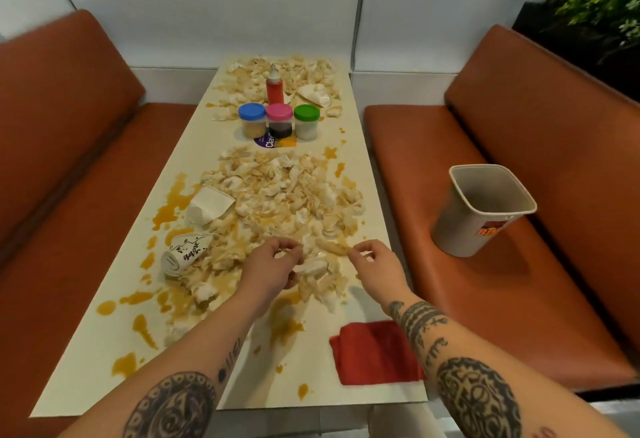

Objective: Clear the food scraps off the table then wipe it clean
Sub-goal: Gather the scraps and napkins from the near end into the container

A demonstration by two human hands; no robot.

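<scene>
Cream table (204,147) littered with scraps (287,192) | left hand (275,264), right hand (375,263) each pinching pieces, lower centre | better: scoop handfuls into bucket (485,216), centre right.

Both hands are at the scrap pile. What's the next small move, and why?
Likely swing the right hand to the bin on the right bench and drop its scraps. Both it and the left hand already pinch pieces from the pile's near edge, and the bin looks empty.

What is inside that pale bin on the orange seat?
The bin shows only bare inner walls, with nothing seen against them. Its floor is hidden behind the near wall.
</scene>
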